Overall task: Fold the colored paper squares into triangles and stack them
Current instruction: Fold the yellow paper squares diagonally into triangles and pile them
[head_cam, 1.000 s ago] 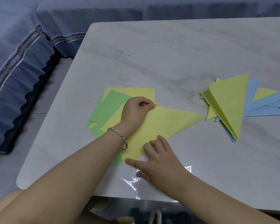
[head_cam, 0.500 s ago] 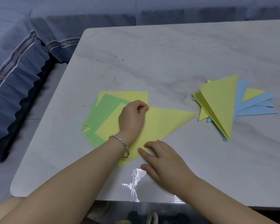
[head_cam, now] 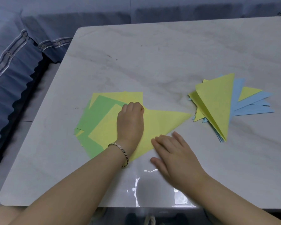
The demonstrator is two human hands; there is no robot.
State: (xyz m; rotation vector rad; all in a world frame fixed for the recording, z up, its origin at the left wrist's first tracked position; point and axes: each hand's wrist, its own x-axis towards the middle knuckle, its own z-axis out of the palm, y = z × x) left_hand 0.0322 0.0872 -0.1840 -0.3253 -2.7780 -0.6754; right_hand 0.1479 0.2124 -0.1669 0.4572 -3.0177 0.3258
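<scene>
A yellow paper triangle (head_cam: 165, 122) lies folded on the marble table (head_cam: 152, 62), its tip pointing right. My left hand (head_cam: 131, 120), fingers curled, pinches the triangle's upper corner and holds it down. My right hand (head_cam: 172, 153) lies flat with straight fingers, their tips pressing the triangle's lower folded edge. Under the triangle sits a loose pile of green and yellow paper squares (head_cam: 97, 114). To the right is the fanned stack of folded triangles (head_cam: 217, 101), yellow ones on top of blue ones.
A blue sofa with trimmed cushions (head_cam: 15, 70) runs along the table's left and far sides. The table's near edge (head_cam: 136, 207) is glossy and reflects light. Bare tabletop stretches behind the papers.
My right hand has slid rightward along the triangle's lower fold, from near its lower-left corner towards the middle. My left hand has stayed on the upper corner.
</scene>
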